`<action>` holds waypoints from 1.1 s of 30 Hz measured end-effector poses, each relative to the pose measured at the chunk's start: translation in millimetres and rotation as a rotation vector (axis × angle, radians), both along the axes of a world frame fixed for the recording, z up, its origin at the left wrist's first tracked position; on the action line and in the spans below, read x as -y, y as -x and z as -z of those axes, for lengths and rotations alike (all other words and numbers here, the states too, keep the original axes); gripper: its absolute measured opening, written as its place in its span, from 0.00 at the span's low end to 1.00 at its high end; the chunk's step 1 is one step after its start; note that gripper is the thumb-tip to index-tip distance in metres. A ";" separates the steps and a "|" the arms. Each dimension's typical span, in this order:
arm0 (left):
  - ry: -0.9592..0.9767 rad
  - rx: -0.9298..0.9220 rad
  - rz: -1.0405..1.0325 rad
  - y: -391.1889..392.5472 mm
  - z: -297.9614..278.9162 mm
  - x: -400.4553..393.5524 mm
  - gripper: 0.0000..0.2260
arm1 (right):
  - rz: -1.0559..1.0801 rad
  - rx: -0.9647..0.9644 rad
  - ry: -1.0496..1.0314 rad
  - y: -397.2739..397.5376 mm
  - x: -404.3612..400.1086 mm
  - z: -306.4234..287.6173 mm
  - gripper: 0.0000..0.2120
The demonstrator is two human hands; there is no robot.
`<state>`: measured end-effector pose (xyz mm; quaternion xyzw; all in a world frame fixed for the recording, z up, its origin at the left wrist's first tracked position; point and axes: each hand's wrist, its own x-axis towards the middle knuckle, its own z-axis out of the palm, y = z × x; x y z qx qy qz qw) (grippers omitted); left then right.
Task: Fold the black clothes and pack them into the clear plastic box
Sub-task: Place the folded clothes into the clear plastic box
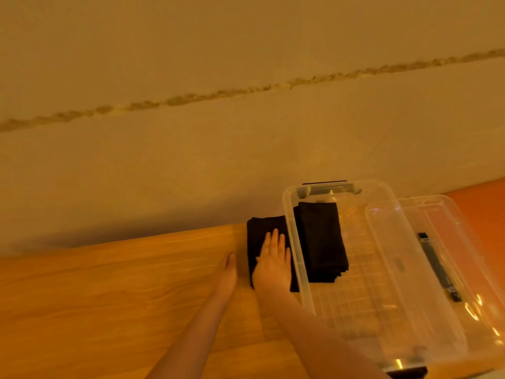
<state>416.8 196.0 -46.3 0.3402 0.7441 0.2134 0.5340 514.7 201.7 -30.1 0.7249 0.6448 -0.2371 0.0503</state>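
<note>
Black folded cloth (257, 236) lies on the wooden table (109, 291), lower centre of the frame, under the right hand (273, 261), which rests flat on it with fingers straight. Left hand (226, 272) sits just to its left, seen edge-on at the cloth's left border, fingers extended and gripping nothing. The cloth's long axis runs up-frame, away from the person, parallel to the box wall. Immediately right of it stands the clear plastic box (291, 242), its long side toward the cloth, holding a folded black stack (319, 242). The right hand is nearer the box, so I'd expect a short lift rightward over the rim. A clear lid (442, 242) lies at the far right.
</note>
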 end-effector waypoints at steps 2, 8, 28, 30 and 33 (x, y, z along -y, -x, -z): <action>0.021 0.051 0.048 -3.5 -4.2 -6.8 0.22 | 0.023 -0.021 0.005 -5.2 4.2 15.2 0.28; 0.194 0.295 0.044 -19.6 -6.6 -38.3 0.29 | 0.067 -0.162 -0.123 -13.9 10.1 29.1 0.27; 0.018 0.787 -0.462 7.2 -60.2 -16.1 0.12 | -0.055 -0.596 -0.297 -0.3 10.5 -40.8 0.29; -0.071 0.858 -0.508 12.1 -80.3 -11.0 0.14 | -0.111 -0.650 -0.363 -2.6 7.1 -63.8 0.34; -0.136 0.908 -0.511 4.2 -115.4 -12.5 0.17 | 0.053 -0.820 -0.407 -19.5 -1.3 -92.7 0.44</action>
